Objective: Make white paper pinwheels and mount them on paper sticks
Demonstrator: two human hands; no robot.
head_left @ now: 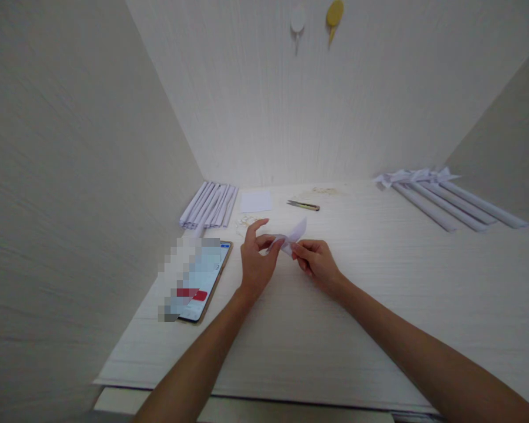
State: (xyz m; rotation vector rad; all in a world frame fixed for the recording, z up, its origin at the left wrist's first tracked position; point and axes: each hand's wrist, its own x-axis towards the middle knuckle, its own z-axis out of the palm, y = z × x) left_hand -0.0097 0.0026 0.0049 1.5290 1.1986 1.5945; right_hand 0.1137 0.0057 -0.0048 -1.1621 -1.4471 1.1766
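Observation:
Between my two hands, over the middle of the white table (379,305), is a small folded piece of white paper (297,230). One pointed flap of it stands up. My left hand (259,261) pinches the paper's left side between thumb and fingers, with the index finger raised. On the right side, my right hand (316,261) grips its lower edge between thumb and fingertips. Parts of the paper are hidden behind my fingers. Just beyond my left hand lie some thin pale loops (247,221), too small to make out well.
A phone (211,282), partly pixelated, lies left of my hands. Behind it are several rolled paper strips (209,204) and a white sheet (255,201). Thread snips (303,205) lie at the back. Several paper sticks with folded ends (445,202) rest at the right. Walls enclose the table.

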